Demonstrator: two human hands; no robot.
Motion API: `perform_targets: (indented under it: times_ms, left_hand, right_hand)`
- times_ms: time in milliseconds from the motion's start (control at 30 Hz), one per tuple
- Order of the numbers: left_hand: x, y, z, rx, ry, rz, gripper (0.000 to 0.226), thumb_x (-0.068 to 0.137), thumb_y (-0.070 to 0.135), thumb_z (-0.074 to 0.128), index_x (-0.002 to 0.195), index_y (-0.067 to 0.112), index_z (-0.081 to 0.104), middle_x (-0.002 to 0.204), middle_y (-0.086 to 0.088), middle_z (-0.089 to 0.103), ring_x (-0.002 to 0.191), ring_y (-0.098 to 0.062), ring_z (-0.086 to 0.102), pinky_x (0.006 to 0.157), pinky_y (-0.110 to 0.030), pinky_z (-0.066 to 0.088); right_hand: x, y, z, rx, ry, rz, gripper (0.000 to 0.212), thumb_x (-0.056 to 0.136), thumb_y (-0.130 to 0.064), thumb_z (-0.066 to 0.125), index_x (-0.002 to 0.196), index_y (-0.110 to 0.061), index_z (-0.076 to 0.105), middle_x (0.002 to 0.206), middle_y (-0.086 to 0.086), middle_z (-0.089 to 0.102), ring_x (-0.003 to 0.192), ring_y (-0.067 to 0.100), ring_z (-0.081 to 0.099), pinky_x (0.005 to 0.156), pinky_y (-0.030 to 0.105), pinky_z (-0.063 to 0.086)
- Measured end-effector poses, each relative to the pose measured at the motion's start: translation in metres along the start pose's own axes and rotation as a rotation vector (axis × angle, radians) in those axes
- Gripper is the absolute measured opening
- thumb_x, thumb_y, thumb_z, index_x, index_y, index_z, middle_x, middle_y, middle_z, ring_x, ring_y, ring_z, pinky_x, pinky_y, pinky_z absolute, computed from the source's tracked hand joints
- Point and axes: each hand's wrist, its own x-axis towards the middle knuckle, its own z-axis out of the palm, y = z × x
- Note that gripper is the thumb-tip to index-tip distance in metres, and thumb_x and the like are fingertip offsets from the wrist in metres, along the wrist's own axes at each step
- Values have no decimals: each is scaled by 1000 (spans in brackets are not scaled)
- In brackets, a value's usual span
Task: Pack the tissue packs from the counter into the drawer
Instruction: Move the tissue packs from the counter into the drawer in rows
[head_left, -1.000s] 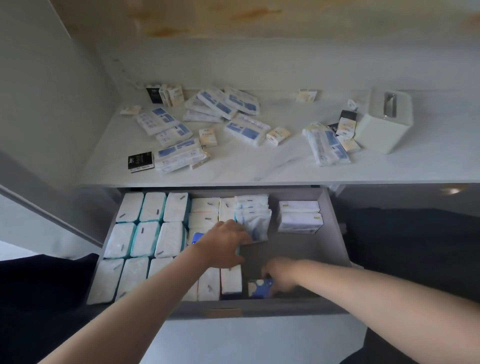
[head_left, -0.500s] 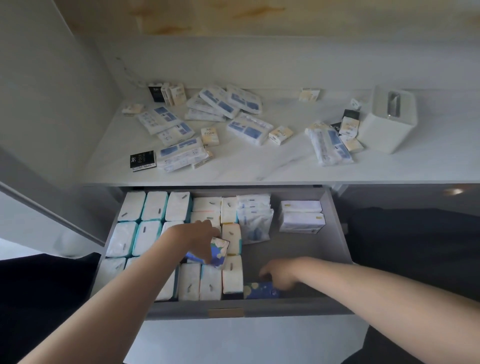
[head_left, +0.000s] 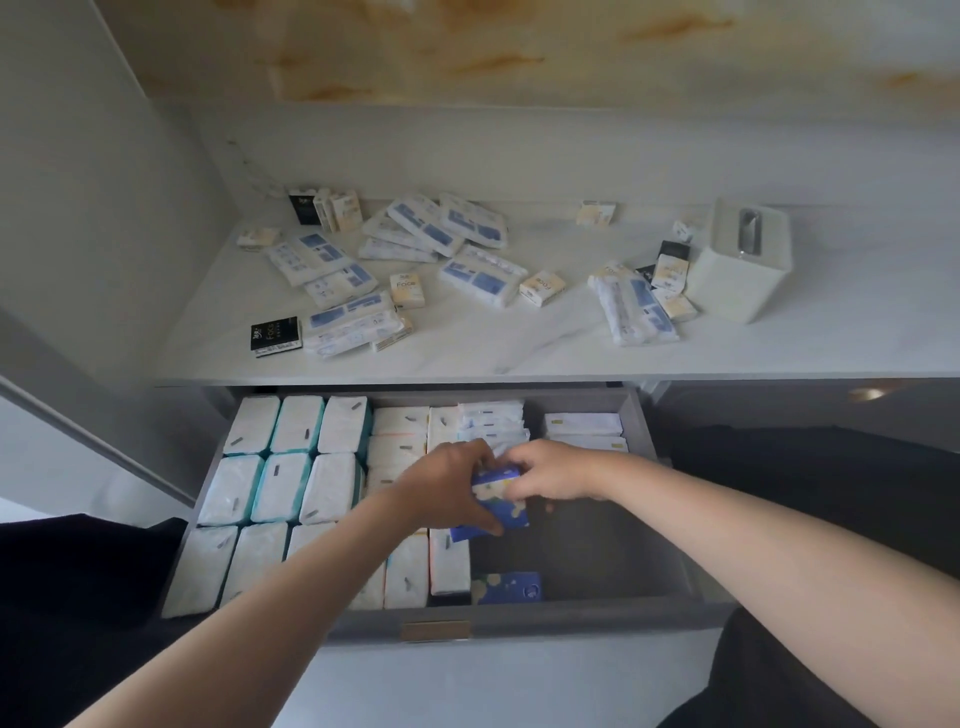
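Over the middle of the open grey drawer (head_left: 670, 519), both hands meet on a small blue patterned tissue pack (head_left: 496, 501). My left hand (head_left: 447, 493) grips its left side and underside; my right hand (head_left: 550, 475) pinches its right end. Another blue pack (head_left: 506, 588) lies flat by the drawer's front wall. White tissue packs (head_left: 275, 488) fill the drawer's left half in rows, and a few more (head_left: 582, 428) stand at the back right. Several blue-and-white packs (head_left: 483, 275) and small cream packs (head_left: 408, 289) lie scattered on the white counter (head_left: 519, 348).
A white tissue box (head_left: 740, 265) stands on the counter's right side, with a pile of packs (head_left: 631, 309) beside it. A black pack (head_left: 276, 336) lies near the counter's front left. Walls close in the counter at left and behind. The drawer's right front floor is bare.
My right hand left the blue pack at the drawer's front and rose to the middle. My left hand carried its blue pack rightward, and both hands now hold it together.
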Motion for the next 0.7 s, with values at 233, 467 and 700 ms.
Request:
perform_targets:
  times_ms: [233, 467, 700]
  left_hand:
    - [-3, 4, 32, 148, -153, 179, 41, 80, 43, 66, 117, 31, 55, 109, 9, 62, 97, -15, 54, 90, -30, 38]
    - [-13, -6, 52, 486, -318, 251, 35, 91, 47, 48, 117, 28, 62, 110, 8, 69, 112, -19, 54, 111, -41, 22]
    - [-13, -6, 48, 448, -318, 266, 36, 90, 52, 54, 116, 30, 65, 109, 8, 67, 106, -18, 54, 103, -39, 35]
  right_hand:
    - [-11, 25, 17, -408, -47, 85, 28, 77, -28, 75, 97, -25, 56, 98, 0, 60, 80, 17, 56, 63, 29, 43]
    - [1, 34, 52, -480, -209, 132, 38, 80, -30, 77, 114, -18, 65, 109, 2, 63, 98, 23, 60, 78, 32, 48]
    - [4, 36, 48, -407, -262, 141, 40, 87, -23, 71, 127, -19, 66, 126, -1, 64, 113, 20, 59, 86, 26, 46]
